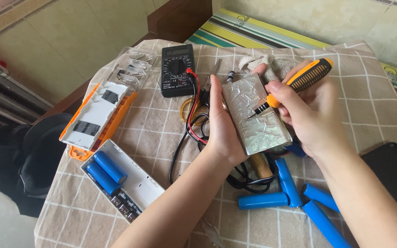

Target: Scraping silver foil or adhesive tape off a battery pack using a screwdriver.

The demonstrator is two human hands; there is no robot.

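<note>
Above the checked cloth (161, 133), my left hand (224, 131) clasps the foil-wrapped pack (256, 112) upright, long axis toward me, while my right hand (311, 115) pinches the orange-handled screwdriver (299, 82), tip touching its face.

A home: checked tablecloth (161, 138), tiled floor (70, 41), striped mat (263, 32).

**Two bare forearms, no sleeves**

The left hand (224, 124) and right hand (311, 112) rise from the lower edge of the frame toward its centre. Both forearms are uncovered up to the frame's edge. No gloves, rings, watch or bracelets show. The visible fingernails are short and unpainted.
</note>
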